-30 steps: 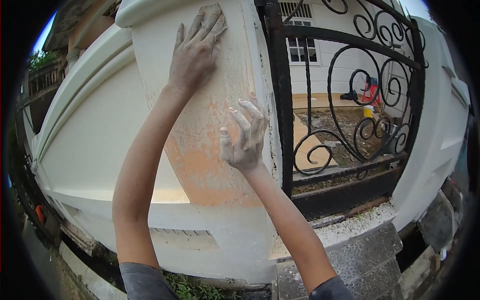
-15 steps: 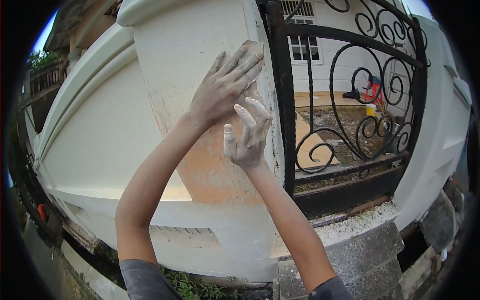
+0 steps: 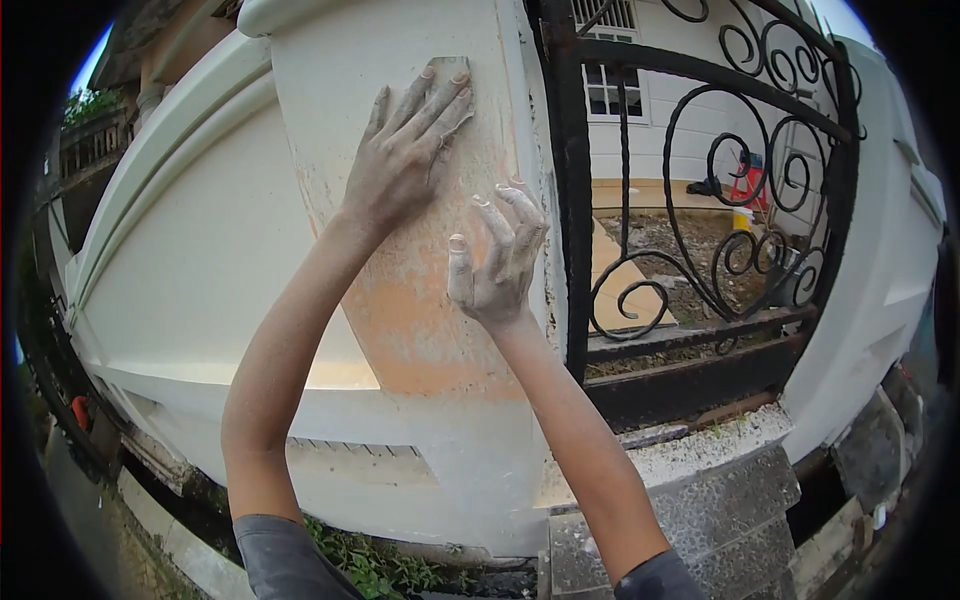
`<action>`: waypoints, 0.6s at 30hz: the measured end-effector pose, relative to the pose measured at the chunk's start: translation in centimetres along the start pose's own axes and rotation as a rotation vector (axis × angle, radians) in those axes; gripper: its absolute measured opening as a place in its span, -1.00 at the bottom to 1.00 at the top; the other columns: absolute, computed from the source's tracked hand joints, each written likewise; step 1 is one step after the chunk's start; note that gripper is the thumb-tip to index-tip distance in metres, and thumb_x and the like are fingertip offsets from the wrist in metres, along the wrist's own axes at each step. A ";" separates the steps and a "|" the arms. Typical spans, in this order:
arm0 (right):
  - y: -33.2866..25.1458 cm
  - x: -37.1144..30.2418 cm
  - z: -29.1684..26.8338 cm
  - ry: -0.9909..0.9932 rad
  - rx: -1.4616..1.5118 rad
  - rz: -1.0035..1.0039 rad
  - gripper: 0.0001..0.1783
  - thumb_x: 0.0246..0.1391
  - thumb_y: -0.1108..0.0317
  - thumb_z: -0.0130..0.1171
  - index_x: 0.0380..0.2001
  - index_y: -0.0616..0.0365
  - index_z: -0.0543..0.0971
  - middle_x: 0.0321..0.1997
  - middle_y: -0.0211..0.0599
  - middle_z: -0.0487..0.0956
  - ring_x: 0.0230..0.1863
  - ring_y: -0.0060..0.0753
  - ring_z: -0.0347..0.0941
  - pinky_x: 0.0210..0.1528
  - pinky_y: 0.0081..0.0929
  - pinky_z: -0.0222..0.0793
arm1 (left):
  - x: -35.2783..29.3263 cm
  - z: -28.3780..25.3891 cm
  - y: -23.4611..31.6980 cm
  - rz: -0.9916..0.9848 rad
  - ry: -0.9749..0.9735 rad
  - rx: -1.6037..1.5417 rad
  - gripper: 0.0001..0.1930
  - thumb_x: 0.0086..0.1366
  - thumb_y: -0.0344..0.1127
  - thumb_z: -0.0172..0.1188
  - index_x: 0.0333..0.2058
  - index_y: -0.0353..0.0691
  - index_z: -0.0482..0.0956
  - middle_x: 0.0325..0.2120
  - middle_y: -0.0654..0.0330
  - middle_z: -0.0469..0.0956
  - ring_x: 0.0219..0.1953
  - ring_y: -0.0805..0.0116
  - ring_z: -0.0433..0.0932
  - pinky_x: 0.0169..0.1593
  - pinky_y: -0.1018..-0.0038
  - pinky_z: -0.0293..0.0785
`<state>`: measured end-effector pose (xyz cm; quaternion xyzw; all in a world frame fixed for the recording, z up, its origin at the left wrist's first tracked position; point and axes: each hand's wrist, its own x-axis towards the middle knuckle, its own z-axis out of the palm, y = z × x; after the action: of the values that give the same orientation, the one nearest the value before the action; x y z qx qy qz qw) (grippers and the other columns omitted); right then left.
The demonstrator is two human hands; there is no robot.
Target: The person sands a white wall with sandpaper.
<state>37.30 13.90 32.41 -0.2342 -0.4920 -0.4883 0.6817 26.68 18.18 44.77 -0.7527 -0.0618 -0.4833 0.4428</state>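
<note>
My left hand (image 3: pixel 400 165) lies with spread fingers on the face of a pale wall pillar (image 3: pixel 320 100). Under its fingers is a thin grey-brown sheet that looks like sandpaper (image 3: pixel 450 66), pressed against the surface; only its top end and right edge show. Pale dust covers both hands. Lower and to the right, my right hand (image 3: pixel 503 265) is open, fingers bent and apart, with nothing in it. It is close to the pillar's right edge; whether its fingertips touch the wall I cannot tell. Worn orange and grey patches (image 3: pixel 420 325) mark the pillar's lower part.
A black wrought-iron gate (image 3: pixel 567 200) with scrolls stands just right of the pillar. Beyond it are a red chair-like object (image 3: pixel 748 185) and a yellow container (image 3: pixel 742 219). Below are rough stone steps (image 3: pixel 690 510) and green weeds (image 3: pixel 385 568). A white wall (image 3: pixel 190 270) runs left.
My left hand has slid left and slightly up across the pillar, carrying the sheet away from the right edge. My right hand has stayed in nearly the same place.
</note>
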 end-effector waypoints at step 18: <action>0.4 0.6 -0.9 -0.016 -0.087 -0.035 -0.53 0.06 0.31 -0.01 0.05 0.18 0.24 0.06 0.06 0.18 0.14 0.12 0.11 0.18 0.06 0.08 | -3.3 0.7 3.8 0.044 -0.108 -0.124 -0.51 0.27 -0.27 -0.01 0.20 0.01 0.28 0.29 0.39 0.11 0.35 0.25 -0.03 0.33 0.03 -0.10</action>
<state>38.13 13.10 32.65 -0.2589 -0.4796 -0.5193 0.6583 27.38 17.52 39.75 -0.8048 -0.0389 -0.4349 0.4021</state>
